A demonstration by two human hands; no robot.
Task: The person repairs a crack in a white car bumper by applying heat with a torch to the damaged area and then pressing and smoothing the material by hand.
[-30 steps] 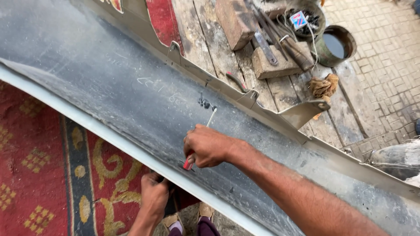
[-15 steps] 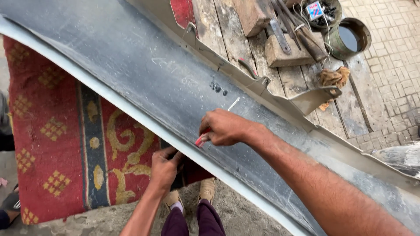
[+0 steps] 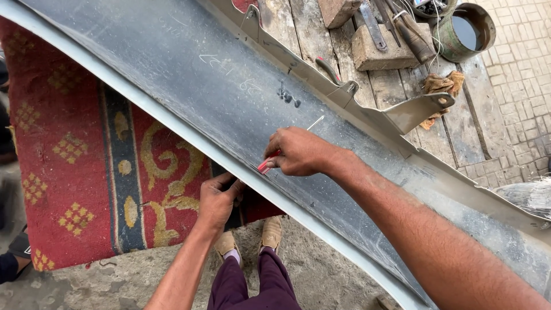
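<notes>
Right hand point(image 3: 301, 152) clenched around a red-handled screwdriver point(image 3: 287, 148): red handle end pokes out at the bottom of my fist, thin metal shaft comes out the top and points up toward the small cluster of dark holes point(image 3: 288, 96) in the panel. Tip sits near those holes but not in them, as far as I can see. No screw or fastener visible on the tip.

Left hand point(image 3: 221, 198) grasps the lower rolled edge of the grey car body panel point(image 3: 172, 74) from underneath, fingers curled over the lip, steadying it. Panel runs diagonally across my view, inner side facing me, dusty, with faint chalk marks point(image 3: 229, 72) above the holes.

Progress, my read: the panel is positioned and braced, tool in hand, working spot found. Actual work at the holes looks not yet started or only just starting; I can't tell if anything has been fastened or removed there. The bracket tab point(image 3: 416, 112) on the upper flange looks untouched.

Around: red patterned carpet point(image 3: 74, 149) under the panel at left, my feet on bare concrete below. Behind the panel a plank worktop point(image 3: 396, 86) carries a wooden block point(image 3: 381, 54) with hand tools, a rag point(image 3: 442, 86) and a round tin of dark liquid point(image 3: 465, 26). Paved brick floor beyond.
</notes>
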